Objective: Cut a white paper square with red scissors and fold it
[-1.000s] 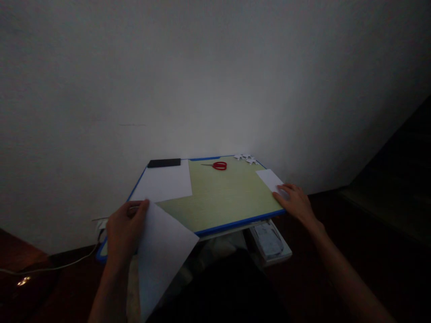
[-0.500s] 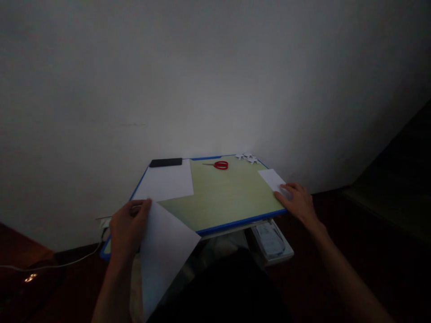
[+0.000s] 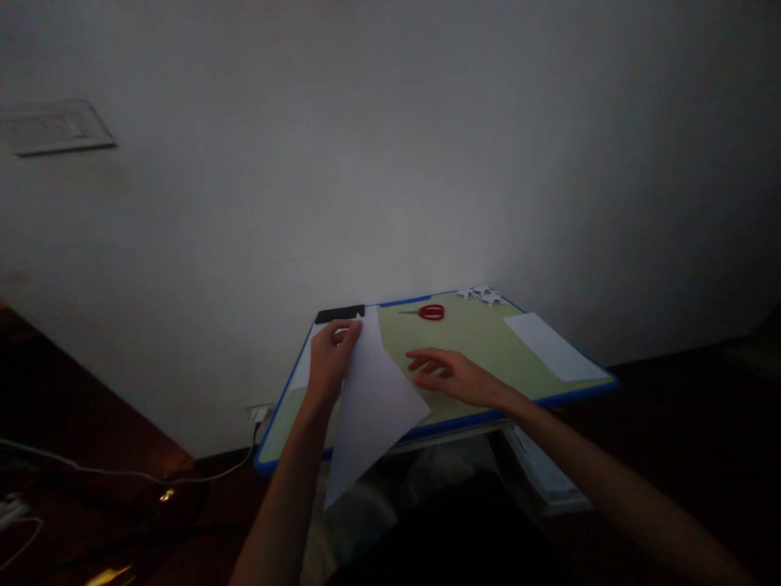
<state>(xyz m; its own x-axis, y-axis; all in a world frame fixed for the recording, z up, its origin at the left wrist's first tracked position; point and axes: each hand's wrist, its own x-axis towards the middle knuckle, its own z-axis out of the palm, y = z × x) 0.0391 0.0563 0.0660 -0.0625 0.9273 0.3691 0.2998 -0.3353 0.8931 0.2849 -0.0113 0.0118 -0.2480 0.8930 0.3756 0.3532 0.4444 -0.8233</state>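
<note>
My left hand (image 3: pixel 333 354) pinches a white sheet of paper (image 3: pixel 375 407) by its upper corner; the sheet hangs tilted over the table's near edge. My right hand (image 3: pixel 448 374) is open, fingers apart, just right of that sheet and above the table (image 3: pixel 476 346). A strip of white paper (image 3: pixel 552 348) lies flat on the table's right side. Behind my left hand, another white sheet (image 3: pixel 300 370) rests on the table, partly hidden. Red-handled scissors (image 3: pixel 430 312) lie near the back, blades to the left.
Several white paper cutouts (image 3: pixel 482 295) are heaped at the back right corner. A dark flat object (image 3: pixel 340 313) sits at the back left. The wall (image 3: pixel 396 203) stands right behind the table. A white cable (image 3: pixel 152 478) runs to a wall plug at left.
My right hand has let go of the paper strip at right and moved left toward the held sheet. My left hand has raised that sheet. The view has turned left.
</note>
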